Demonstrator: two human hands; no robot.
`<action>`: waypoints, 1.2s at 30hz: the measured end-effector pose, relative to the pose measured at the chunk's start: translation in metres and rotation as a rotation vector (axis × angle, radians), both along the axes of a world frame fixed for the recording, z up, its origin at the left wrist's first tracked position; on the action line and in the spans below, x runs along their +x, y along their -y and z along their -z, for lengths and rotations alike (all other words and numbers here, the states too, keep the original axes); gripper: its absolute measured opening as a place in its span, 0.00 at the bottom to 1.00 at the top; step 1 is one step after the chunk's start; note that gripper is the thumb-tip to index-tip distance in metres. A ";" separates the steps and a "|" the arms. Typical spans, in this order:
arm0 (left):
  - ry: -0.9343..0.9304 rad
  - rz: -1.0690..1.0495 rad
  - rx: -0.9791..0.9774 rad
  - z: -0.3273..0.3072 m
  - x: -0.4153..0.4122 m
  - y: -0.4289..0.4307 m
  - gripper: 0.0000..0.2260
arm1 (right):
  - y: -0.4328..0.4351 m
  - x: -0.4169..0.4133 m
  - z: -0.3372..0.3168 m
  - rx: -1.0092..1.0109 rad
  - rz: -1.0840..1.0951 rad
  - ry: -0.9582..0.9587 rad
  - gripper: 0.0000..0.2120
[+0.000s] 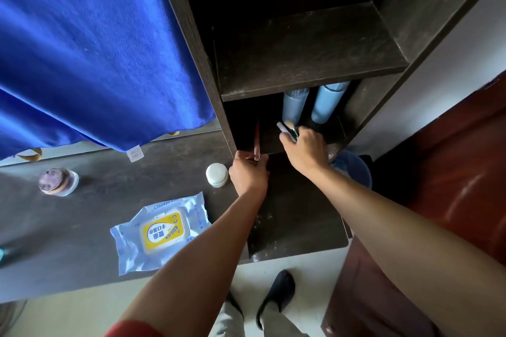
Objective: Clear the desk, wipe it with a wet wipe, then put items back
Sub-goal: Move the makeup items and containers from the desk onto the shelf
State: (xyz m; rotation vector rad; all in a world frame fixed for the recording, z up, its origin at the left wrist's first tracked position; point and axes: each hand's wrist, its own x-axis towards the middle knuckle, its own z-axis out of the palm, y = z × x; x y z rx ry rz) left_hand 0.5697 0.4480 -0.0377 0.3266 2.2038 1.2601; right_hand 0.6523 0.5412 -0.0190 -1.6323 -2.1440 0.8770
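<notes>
The dark desk [90, 216] holds a wet wipe pack [161, 230] with a yellow lid near its front edge, a small white jar [217, 174] and a clear jar with a purple top [57, 181] farther left. My left hand [247, 172] grips a thin red flat item [256, 142] standing on edge at the mouth of the lower shelf compartment. My right hand [306, 149] holds a small light-coloured object [286, 130] inside that compartment, just in front of two blue cylinders [325, 104].
A dark shelf unit [309, 63] rises at the desk's right end. A blue cloth [90, 49] hangs over the desk's back left. A blue bucket [353, 169] stands on the floor behind the desk, a dark red cabinet [451, 172] at right. My feet [276, 295] show below.
</notes>
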 end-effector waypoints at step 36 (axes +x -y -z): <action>-0.409 0.208 -0.042 -0.009 -0.055 0.034 0.07 | 0.015 -0.058 0.023 0.125 -0.088 0.066 0.15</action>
